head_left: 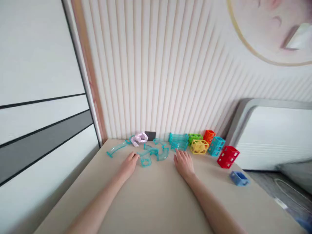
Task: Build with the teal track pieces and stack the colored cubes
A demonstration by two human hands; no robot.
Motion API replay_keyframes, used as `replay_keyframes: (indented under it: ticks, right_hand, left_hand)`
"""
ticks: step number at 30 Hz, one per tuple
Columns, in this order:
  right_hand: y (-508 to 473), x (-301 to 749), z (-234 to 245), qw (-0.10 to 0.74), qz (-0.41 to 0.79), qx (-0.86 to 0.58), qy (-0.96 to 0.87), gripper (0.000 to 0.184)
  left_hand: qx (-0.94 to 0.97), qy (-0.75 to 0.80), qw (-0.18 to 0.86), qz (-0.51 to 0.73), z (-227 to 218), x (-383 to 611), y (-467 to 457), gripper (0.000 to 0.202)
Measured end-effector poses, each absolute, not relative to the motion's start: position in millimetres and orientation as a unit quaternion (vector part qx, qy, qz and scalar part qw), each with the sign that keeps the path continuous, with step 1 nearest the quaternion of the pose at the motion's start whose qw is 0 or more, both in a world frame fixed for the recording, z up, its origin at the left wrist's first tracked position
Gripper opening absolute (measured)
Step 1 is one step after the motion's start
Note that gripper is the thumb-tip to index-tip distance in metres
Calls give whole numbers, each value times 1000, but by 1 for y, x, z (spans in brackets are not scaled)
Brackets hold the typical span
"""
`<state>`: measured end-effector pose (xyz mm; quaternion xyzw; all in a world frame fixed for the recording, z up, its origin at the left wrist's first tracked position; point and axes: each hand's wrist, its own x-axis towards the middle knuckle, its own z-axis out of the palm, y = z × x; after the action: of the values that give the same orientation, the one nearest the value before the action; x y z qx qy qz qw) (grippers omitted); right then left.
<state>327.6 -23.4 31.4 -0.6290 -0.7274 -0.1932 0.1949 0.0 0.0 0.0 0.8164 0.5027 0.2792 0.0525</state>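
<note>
My left hand [129, 163] rests on the table with its fingers curled at the left end of a see-through teal track piece [154, 151]; the exact fingertip contact is hard to see. Below that piece lies a teal part with a ring-shaped opening [146, 162]. A curved teal track piece [163, 154] is between my two hands. My right hand [184, 163] lies palm down with its fingers stretched forward, holding nothing. Just beyond its fingertips stand several teal track pieces [179, 140] close together. At the far left is a long teal track piece [117, 148].
A crumpled pinkish wrapper-like thing [139, 138] and a dark flat block [150, 135] sit by the ribbed wall. Rightward stand green [194, 137], yellow [199, 147], orange [209, 136], blue [216, 146] and red [228, 157] frame blocks. A dark blue block [240, 178] lies near the right edge.
</note>
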Motion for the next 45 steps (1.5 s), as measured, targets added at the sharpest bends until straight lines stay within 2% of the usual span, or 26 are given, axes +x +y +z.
replay_keyframes:
  ticks: [6,12,18,32,45]
  right_hand:
    - [-28,301,26,222,-150,-519,-812,34]
    - [-26,295,29,189,-61,-447,-872,41]
    - [-23,304,24,182,1,-453,-873,43]
    - [-21,306,19,196,25,-467,-862,43]
    - [-26,308,23,194,32,-470,-860,42]
  left_hand:
    - [816,491,53,301,2,1,-1,29]
    - [810,474,53,342,7,1,-2,26]
    - [790,465,42,397,9,-1,-4,22]
    - [733,455,-1,505,16,-3,-4,16]
    - [692,520,-19,501,7,-19,4,17]
